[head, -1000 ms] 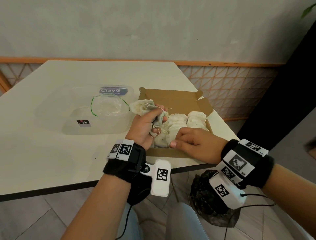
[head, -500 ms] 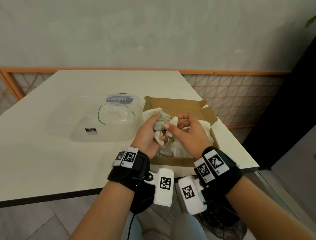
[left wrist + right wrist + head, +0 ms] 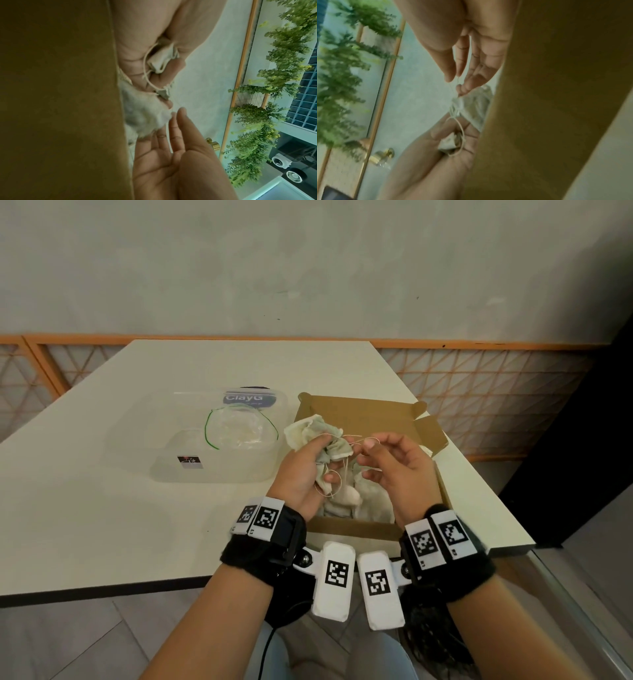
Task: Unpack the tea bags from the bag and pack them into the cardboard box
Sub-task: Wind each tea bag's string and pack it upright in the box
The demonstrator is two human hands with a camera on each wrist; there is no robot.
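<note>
Left hand [image 3: 301, 470] clutched bunched tea bags [image 3: 317, 433] over the cardboard box [image 3: 363, 412]; right hand [image 3: 399, 470] pinched a string [image 3: 359, 440]. Plastic tub [image 3: 164, 440] beside the box.

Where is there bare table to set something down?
Free: the table left of and in front of the plastic container, and beyond it toward the wall. Crowded: the cardboard box, with tea bags under both hands.
</note>
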